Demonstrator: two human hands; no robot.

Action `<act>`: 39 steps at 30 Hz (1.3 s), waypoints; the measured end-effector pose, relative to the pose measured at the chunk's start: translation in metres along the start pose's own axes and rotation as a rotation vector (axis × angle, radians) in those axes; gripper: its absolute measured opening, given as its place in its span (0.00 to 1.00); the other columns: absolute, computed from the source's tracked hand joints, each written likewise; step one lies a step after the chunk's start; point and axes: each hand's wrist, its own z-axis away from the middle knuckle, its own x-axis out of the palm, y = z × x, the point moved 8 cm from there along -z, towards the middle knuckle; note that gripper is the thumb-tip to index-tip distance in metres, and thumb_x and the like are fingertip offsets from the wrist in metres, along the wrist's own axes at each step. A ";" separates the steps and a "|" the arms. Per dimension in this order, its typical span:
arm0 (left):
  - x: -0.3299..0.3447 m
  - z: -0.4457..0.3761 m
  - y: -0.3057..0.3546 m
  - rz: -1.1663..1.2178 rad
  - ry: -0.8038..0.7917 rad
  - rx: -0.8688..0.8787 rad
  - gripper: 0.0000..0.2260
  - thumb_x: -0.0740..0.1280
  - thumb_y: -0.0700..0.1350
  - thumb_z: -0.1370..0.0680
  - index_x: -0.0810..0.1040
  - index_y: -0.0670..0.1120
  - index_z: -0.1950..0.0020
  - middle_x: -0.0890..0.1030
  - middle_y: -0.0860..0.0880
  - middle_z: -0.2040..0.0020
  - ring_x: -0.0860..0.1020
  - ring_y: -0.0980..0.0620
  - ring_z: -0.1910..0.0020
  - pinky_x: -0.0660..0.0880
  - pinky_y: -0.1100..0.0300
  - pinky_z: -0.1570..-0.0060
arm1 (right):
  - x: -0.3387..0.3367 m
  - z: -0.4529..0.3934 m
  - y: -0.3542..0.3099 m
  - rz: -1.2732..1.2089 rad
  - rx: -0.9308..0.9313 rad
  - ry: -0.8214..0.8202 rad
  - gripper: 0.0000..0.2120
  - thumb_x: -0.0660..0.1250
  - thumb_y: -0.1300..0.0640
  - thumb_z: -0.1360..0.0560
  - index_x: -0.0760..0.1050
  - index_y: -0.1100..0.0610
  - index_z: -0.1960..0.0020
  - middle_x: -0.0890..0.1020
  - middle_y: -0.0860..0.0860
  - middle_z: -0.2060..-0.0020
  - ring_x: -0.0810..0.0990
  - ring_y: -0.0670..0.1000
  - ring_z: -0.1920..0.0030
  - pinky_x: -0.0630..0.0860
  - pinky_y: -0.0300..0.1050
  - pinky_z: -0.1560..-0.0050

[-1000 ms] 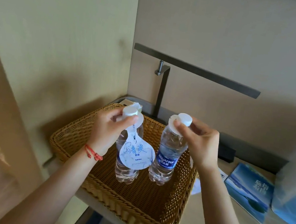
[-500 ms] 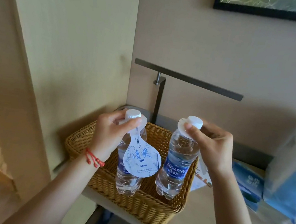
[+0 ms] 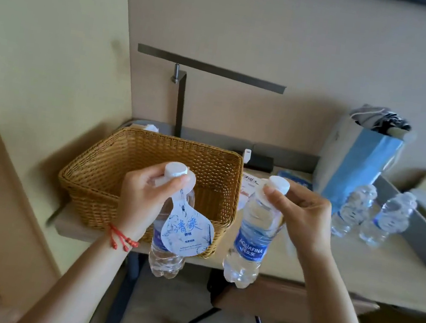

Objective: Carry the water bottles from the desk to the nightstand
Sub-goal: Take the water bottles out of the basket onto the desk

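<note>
My left hand (image 3: pixel 142 200) grips the neck of a clear water bottle (image 3: pixel 166 254) that carries a white hanging tag with blue print. My right hand (image 3: pixel 300 218) pinches the neck of a second clear bottle (image 3: pixel 250 244) with a blue Aquafina label. Both bottles hang upright in the air in front of the desk (image 3: pixel 356 268), clear of the wicker basket (image 3: pixel 110 173). Two more clear bottles (image 3: pixel 354 210) (image 3: pixel 388 218) stand on the desk at the right.
A dark desk lamp (image 3: pixel 180 101) rises behind the basket. A blue and white paper bag (image 3: pixel 358 161) stands at the back right, with leaflets (image 3: pixel 247 191) beside the basket. A chair base (image 3: pixel 199 322) shows under the desk. A wall panel runs along the left.
Both hands have lifted the two bottles out of the basket and drawn them toward me, past the desk's front edge. The view has pulled back, showing two more bottles on the desk.
</note>
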 end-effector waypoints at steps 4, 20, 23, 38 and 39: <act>0.030 0.014 0.004 -0.015 -0.062 0.027 0.12 0.70 0.55 0.34 0.83 0.51 0.54 0.85 0.52 0.57 0.82 0.51 0.57 0.78 0.49 0.56 | -0.029 0.020 0.000 0.062 0.007 0.031 0.08 0.72 0.61 0.31 0.81 0.47 0.58 0.83 0.35 0.67 0.81 0.35 0.64 0.74 0.27 0.65; 0.223 0.047 0.003 -0.030 -0.113 0.102 0.07 0.70 0.56 0.34 0.80 0.58 0.57 0.83 0.62 0.61 0.80 0.59 0.62 0.74 0.66 0.64 | -0.216 0.019 0.050 0.192 0.090 0.102 0.10 0.73 0.58 0.32 0.80 0.43 0.59 0.83 0.34 0.67 0.81 0.34 0.62 0.75 0.28 0.63; 0.256 0.050 -0.001 -0.055 -0.091 0.098 0.07 0.70 0.56 0.34 0.79 0.60 0.57 0.82 0.67 0.63 0.80 0.62 0.61 0.73 0.70 0.63 | -0.247 0.009 0.065 0.165 0.111 0.088 0.10 0.73 0.59 0.31 0.80 0.46 0.54 0.82 0.32 0.66 0.81 0.33 0.60 0.74 0.26 0.63; 0.339 0.013 -0.061 -0.068 -0.131 -0.035 0.08 0.69 0.57 0.37 0.79 0.61 0.58 0.81 0.69 0.63 0.79 0.68 0.58 0.74 0.72 0.56 | -0.309 -0.049 0.161 0.205 0.277 0.201 0.08 0.75 0.55 0.34 0.81 0.44 0.58 0.84 0.38 0.64 0.81 0.40 0.61 0.76 0.31 0.62; 0.344 0.007 -0.066 -0.064 -0.150 -0.038 0.09 0.69 0.57 0.37 0.79 0.60 0.58 0.81 0.70 0.63 0.78 0.68 0.57 0.73 0.73 0.56 | -0.307 -0.054 0.167 0.205 0.284 0.202 0.09 0.75 0.56 0.34 0.81 0.43 0.59 0.84 0.37 0.66 0.80 0.38 0.62 0.75 0.30 0.62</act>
